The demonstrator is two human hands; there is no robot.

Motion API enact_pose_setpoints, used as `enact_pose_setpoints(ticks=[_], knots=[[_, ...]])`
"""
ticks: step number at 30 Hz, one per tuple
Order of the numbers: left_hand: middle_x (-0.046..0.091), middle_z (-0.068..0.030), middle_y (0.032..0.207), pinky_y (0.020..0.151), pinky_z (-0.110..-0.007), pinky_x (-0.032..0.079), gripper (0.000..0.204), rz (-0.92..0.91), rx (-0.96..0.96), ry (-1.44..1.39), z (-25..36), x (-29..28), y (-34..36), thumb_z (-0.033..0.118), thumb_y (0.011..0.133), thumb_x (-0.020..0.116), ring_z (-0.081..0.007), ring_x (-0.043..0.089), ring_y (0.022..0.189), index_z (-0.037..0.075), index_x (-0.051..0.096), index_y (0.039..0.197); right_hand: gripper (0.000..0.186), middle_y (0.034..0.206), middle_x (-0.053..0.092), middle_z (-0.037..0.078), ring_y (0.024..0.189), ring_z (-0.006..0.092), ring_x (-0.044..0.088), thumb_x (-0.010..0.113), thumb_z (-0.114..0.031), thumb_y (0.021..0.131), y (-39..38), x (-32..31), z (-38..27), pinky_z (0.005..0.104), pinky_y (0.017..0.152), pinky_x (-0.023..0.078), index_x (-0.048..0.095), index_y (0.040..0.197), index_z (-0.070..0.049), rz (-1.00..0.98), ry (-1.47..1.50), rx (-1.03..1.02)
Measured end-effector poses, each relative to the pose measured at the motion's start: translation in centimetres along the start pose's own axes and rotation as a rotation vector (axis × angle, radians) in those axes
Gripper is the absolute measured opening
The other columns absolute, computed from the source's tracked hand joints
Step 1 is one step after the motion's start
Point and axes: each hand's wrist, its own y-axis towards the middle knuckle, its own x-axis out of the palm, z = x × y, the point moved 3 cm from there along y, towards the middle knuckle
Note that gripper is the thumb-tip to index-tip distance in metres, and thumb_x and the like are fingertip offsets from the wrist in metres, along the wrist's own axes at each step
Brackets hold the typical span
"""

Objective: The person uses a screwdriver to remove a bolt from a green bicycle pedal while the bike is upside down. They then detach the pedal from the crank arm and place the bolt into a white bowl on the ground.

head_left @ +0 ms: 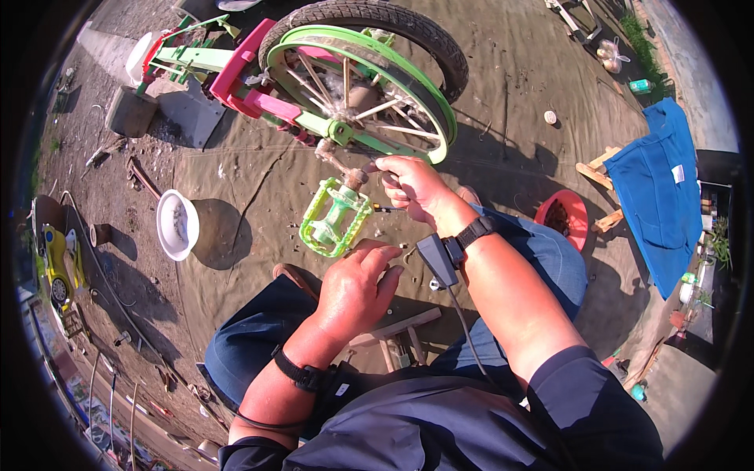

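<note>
A green and pink bicycle lies on the dirt with its rear wheel (369, 71) near me. A green pedal (334, 217) hangs on the crank arm (336, 161) just below the wheel hub. My right hand (412, 188) is closed on a thin dark tool (383, 208) whose tip points at the pedal's axle end. My left hand (357, 286) hovers just below the pedal with fingers loosely curled, holding nothing that I can see. Both wrists wear black straps, and a small black device hangs from the right one.
A white bowl (177, 224) stands on the ground at the left. A red basin (567, 216) and a blue cloth (656, 184) over wooden pieces lie at the right. A grey block (129, 111) and scattered tools sit far left. My knees are under my arms.
</note>
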Motion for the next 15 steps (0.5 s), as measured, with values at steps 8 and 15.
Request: enact_pose_setpoints(ticks=[8, 15], knots=[[0.066, -0.0142, 0.096, 0.067, -0.036, 0.054, 0.026, -0.007, -0.003, 0.005, 0.1, -0.1, 0.0, 0.004, 0.08, 0.07, -0.0275, 0.068, 0.077, 0.005, 0.062, 0.105, 0.022, 0.059, 0.038, -0.006, 0.045, 0.005, 0.033, 0.053, -0.023, 0.096, 0.1, 0.0, 0.2, 0.0225, 0.043, 0.026, 0.06, 0.104, -0.004, -0.018, 0.098, 0.094], [0.066, -0.0144, 0.097, 0.068, -0.037, 0.054, 0.027, -0.016, -0.011, 0.002, 0.1, -0.1, -0.1, 0.004, 0.08, 0.07, -0.0283, 0.068, 0.077, 0.004, 0.061, 0.105, 0.024, 0.058, 0.042, -0.007, 0.047, 0.0058, 0.038, 0.055, -0.024, 0.095, 0.8, -1.1, -0.2, 0.0228, 0.045, 0.028, 0.065, 0.1, -0.002, -0.082, -0.015, 0.059]])
